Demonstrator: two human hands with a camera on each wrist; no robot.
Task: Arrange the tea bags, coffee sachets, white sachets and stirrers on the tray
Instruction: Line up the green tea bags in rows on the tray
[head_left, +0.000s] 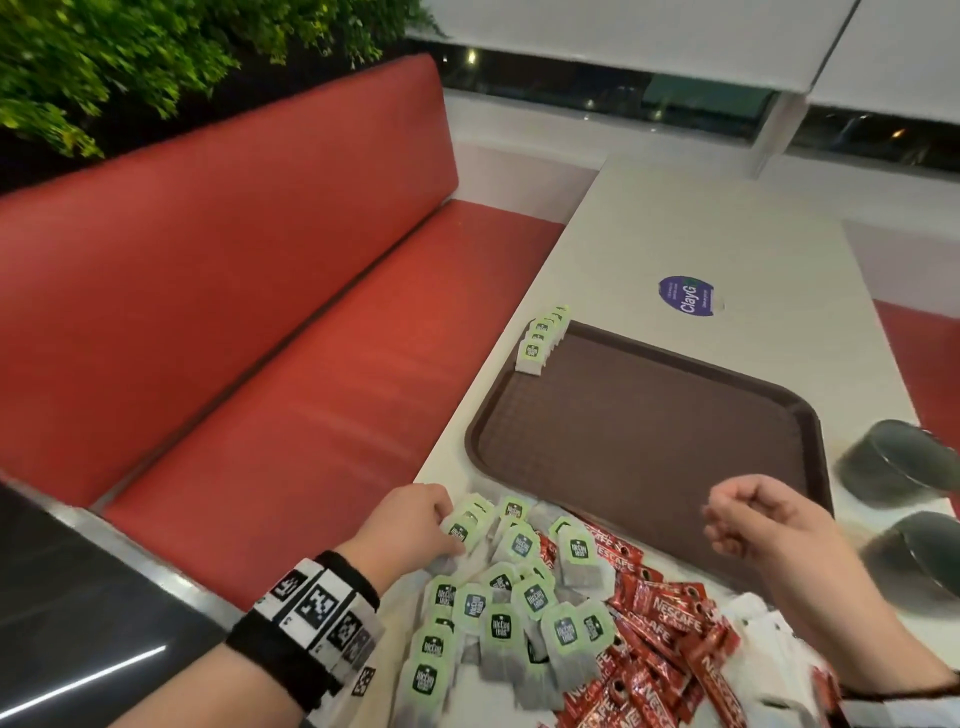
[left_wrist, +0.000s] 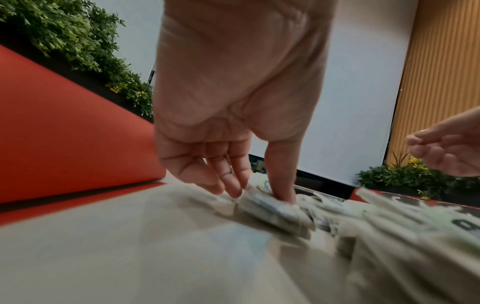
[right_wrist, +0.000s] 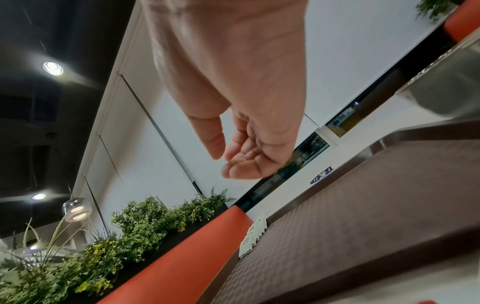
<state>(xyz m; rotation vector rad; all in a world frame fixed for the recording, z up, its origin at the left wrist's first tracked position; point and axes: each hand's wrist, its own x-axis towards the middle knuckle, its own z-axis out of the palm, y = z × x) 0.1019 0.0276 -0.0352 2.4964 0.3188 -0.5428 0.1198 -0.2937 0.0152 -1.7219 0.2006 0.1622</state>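
A brown tray (head_left: 649, 441) lies on the white table, with a short row of green-labelled tea bags (head_left: 540, 338) standing along its far left corner. In the right wrist view the same row (right_wrist: 253, 236) leans at the tray's (right_wrist: 363, 216) edge. A loose pile of tea bags (head_left: 509, 597) sits near me, with red coffee sachets (head_left: 665, 623) and white sachets (head_left: 769, 649) to its right. My left hand (head_left: 415, 525) is at the pile's left edge. There its thumb and fingers pinch a small stack of tea bags (left_wrist: 270, 207). My right hand (head_left: 753, 519) hovers over the tray's near edge, loosely curled and empty. I see no stirrers.
Two dark metal cups (head_left: 898, 462) (head_left: 919, 561) stand right of the tray near the table edge. A red bench (head_left: 260, 338) runs along the left side of the table. A round blue sticker (head_left: 685, 295) lies on the table beyond the tray.
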